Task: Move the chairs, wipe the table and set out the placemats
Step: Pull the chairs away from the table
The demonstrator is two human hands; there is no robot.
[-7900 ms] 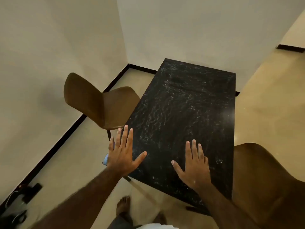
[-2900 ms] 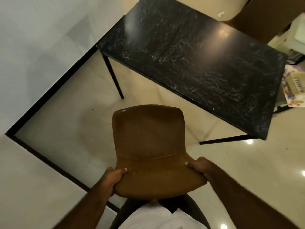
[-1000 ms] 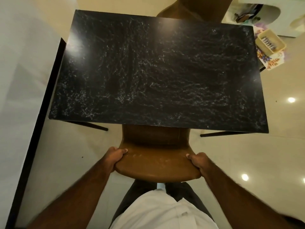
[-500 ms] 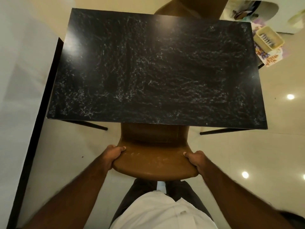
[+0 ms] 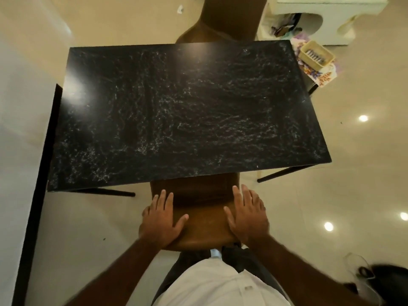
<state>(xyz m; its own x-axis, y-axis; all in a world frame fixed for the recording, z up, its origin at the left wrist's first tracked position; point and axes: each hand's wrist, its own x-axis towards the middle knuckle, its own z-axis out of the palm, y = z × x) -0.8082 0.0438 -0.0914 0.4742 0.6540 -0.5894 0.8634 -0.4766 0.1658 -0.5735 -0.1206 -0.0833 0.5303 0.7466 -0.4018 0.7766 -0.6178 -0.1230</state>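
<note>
Straight-fingered and gripping nothing, the left hand and right hand lie flat on the backrest of the near brown chair, which is tucked under the black table at its 6 o'clock edge. At 12 o'clock sits a second chair. At 2 o'clock, floral placemats lie under a basket.

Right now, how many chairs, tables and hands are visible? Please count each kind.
chairs: 2, the near chair and the far chair
table: 1
hands: 2, the left hand and the right hand
total: 5
</note>
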